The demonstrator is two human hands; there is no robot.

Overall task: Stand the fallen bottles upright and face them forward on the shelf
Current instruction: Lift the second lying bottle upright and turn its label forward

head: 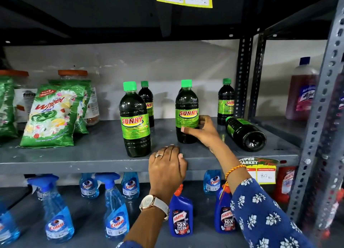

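Several dark Sunny bottles with green caps are on the grey shelf (93, 154). One upright bottle (135, 121) stands near the front with its label forward. My right hand (202, 130) grips the lower part of a second upright bottle (186, 106), label facing me. Two more stand at the back, one behind the front bottle (147, 97) and one at the right (225, 101). A fallen bottle (245, 134) lies on its side at the right, its base toward me. My left hand (166, 166) rests on the shelf's front edge, fingers curled over it.
Wheel detergent packs (54, 114) and jars lean at the left of the shelf. Below are Colin spray bottles (55, 210) and Harpic bottles (180, 216). A slotted metal upright (316, 136) bounds the right side. Price tags hang above and on the shelf edge.
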